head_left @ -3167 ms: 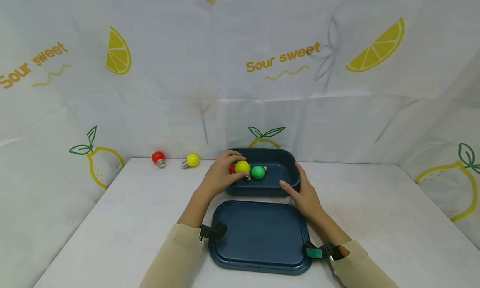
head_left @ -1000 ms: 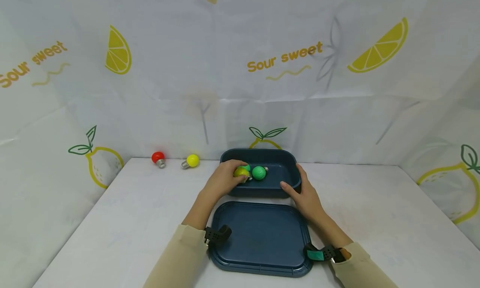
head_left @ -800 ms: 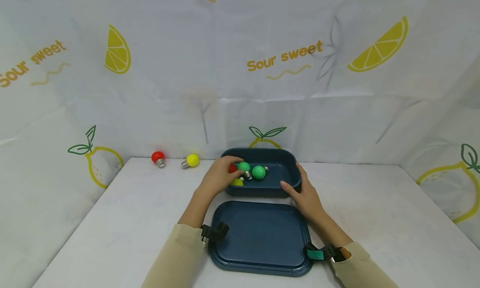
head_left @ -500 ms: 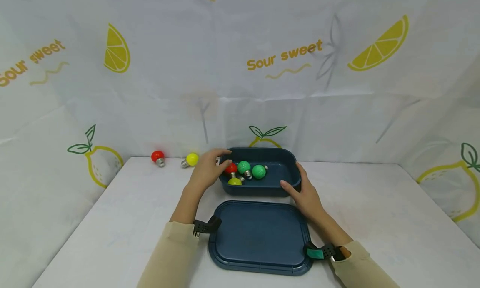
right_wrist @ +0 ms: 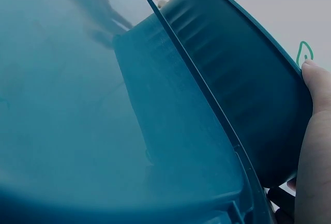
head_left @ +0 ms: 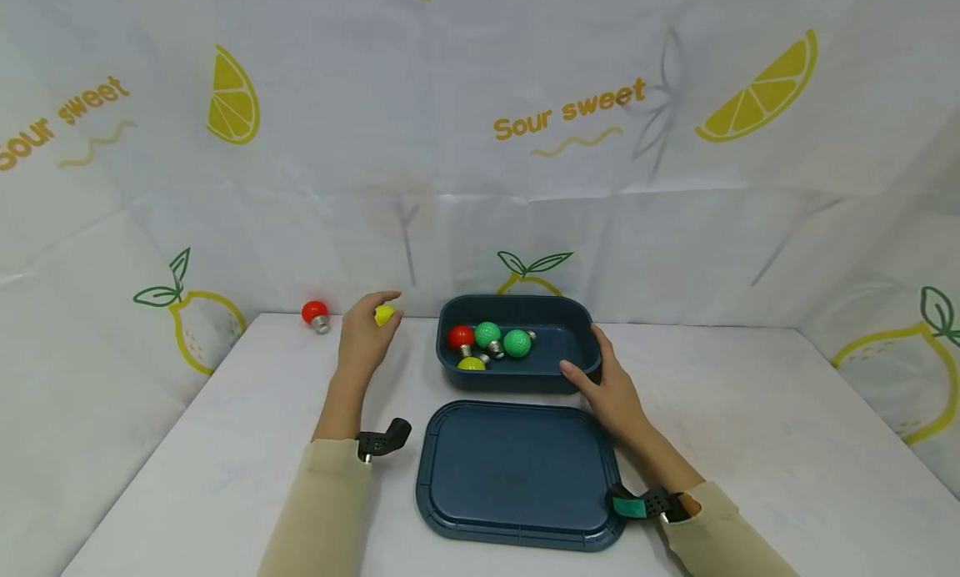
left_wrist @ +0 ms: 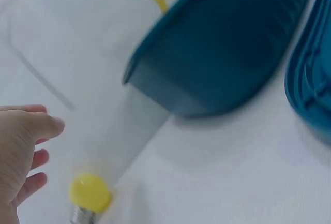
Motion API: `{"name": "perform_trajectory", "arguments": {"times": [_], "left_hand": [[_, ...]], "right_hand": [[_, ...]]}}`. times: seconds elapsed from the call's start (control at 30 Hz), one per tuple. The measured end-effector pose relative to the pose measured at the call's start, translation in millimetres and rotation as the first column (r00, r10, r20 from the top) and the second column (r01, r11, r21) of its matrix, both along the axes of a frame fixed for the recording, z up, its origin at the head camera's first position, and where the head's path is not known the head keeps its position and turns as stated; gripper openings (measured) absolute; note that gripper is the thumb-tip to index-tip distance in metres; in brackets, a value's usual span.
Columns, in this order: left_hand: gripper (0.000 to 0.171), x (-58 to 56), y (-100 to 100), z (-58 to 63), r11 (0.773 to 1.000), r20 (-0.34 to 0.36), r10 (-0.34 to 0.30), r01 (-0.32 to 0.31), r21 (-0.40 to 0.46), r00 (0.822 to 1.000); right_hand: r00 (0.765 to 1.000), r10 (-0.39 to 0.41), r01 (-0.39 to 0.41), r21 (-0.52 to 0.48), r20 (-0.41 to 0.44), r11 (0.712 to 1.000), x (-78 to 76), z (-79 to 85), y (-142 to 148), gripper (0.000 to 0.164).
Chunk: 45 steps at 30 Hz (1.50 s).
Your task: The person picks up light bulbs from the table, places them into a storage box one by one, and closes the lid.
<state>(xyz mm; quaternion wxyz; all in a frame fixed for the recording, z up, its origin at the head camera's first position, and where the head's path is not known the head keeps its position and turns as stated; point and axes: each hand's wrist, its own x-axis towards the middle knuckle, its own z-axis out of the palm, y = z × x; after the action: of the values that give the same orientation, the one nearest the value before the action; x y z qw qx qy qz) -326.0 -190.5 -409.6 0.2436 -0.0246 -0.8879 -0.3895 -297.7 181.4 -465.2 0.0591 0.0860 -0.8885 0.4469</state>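
In the head view, your left hand reaches to the back of the bench, thumb and fingers spread about a yellow bulb lying there. A red bulb lies farther left, near the back edge. Your right hand grips the right end of the blue bin, thumb over the front rim. Only this view shows you the bin's contents, all gathered toward its left end: a second red bulb, two green bulbs and a second yellow bulb. A flat blue tray lies just in front of the bin.

The left wrist view shows you what the head view hides: a gap between your left hand and the yellow bulb, whose metal base is cut off at the lower edge. The bin's outer wall is blurred here.

In the right wrist view, you see the bin's ribbed long side and your right thumb at its rim. A broad blue surface fills the left part.

The bench is white and plain; behind it hangs a pale cloth, printed with lemons and "Sour sweet".
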Motion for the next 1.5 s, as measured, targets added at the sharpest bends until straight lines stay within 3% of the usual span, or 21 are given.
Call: {"name": "perform_trajectory", "arguments": {"times": [0.33, 0.43, 0.63, 0.83, 1.1, 1.37, 1.5], "left_hand": [[0.041, -8.0, -16, -37.0, 0.997, 0.012, 0.081, -0.081, 0.020, 0.997], [0.043, -8.1, -19, -43.4, 0.995, 0.026, 0.087, -0.088, 0.039, 0.996], [0.050, -9.2, -20, -46.2, 0.994, 0.074, 0.079, -0.084, 0.071, 0.994], [0.063, -13.1, -22, -48.6, 0.999, 0.126, 0.037, -0.040, 0.022, 0.991], [0.075, -13.1, -22, -49.6, 0.999, 0.133, 0.038, -0.040, 0.014, 0.990], [0.050, -12.5, -21, -52.6, 0.995, 0.119, 0.094, -0.098, 0.031, 0.988], [0.048, -11.9, -21, -53.1, 0.994, 0.121, 0.096, -0.101, 0.032, 0.988]], "right_hand": [[1.000, 0.003, -0.003, -0.006, -0.003, 1.000, -0.1, 0.5, -2, 0.089], [1.000, 0.007, -0.007, -0.009, -0.008, 1.000, -0.4, 0.6, -2, 0.089], [1.000, 0.005, -0.005, -0.005, -0.016, 1.000, -0.8, 1.0, -2, 0.089], [1.000, -0.005, 0.005, -0.010, -0.018, 1.000, -0.4, -0.4, 0, 0.088], [1.000, 0.001, -0.001, -0.016, -0.011, 1.000, -0.4, 1.0, 0, 0.089], [1.000, 0.002, -0.002, -0.010, -0.006, 1.000, -1.4, 0.3, 0, 0.089], [1.000, 0.001, -0.001, -0.004, -0.010, 1.000, -1.0, -0.7, 0, 0.089]]}}
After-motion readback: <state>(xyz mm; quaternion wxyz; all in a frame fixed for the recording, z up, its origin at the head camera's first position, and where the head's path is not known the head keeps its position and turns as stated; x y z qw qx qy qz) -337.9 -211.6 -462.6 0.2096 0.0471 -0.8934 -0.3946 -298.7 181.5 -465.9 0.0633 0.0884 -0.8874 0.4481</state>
